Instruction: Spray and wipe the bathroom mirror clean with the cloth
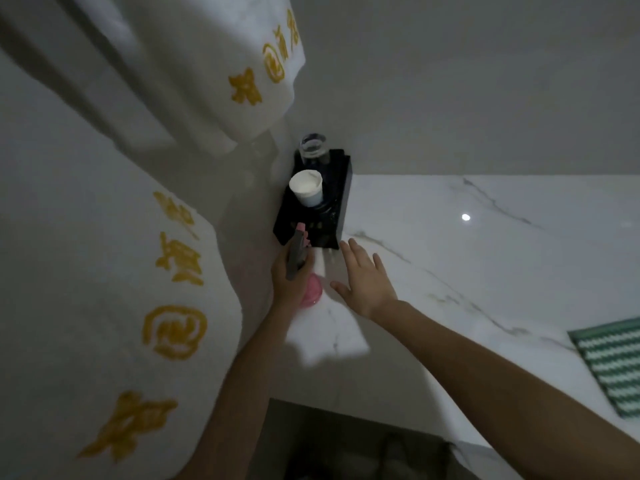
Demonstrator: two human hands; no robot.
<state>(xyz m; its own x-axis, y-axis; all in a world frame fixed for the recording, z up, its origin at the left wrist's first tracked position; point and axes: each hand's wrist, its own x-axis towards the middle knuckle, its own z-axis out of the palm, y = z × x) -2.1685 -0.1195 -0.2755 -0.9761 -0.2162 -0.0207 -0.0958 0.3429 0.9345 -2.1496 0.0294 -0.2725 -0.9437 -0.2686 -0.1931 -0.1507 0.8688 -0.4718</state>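
Seen from the head camera, the left hand grips a pink spray bottle on the marble table, beside a black tray. The right hand hovers alongside, fingers spread wide. A green striped cloth lies well apart at the table's right edge.

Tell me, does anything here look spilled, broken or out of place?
Nothing stands out. The left hand holds a pink spray bottle on the marble counter; the cups stand upright in the black tray, and the green cloth lies flat.
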